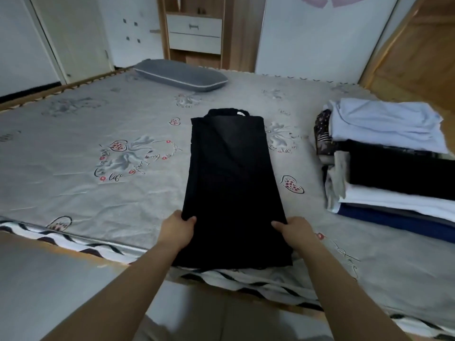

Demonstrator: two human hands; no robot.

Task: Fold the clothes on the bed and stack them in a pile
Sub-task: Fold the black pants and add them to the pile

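A black garment (pixel 231 183) lies on the bed (pixel 98 193), folded into a long narrow strip, collar at the far end and hem at the near edge. My left hand (pixel 176 230) grips the strip's left edge near the hem, thumb on top. On the right edge, at the same height, my right hand (pixel 294 231) grips the cloth the same way. A pile of folded clothes (pixel 389 156) stands on the bed's right side, with a pale blue piece on top and black, white and navy layers below.
A grey pillow (pixel 182 75) lies at the far end of the bed. The grey printed sheet has a black-and-white wavy border along the near edge. Wooden shelving with drawers (pixel 194 33) and white doors stand behind the bed.
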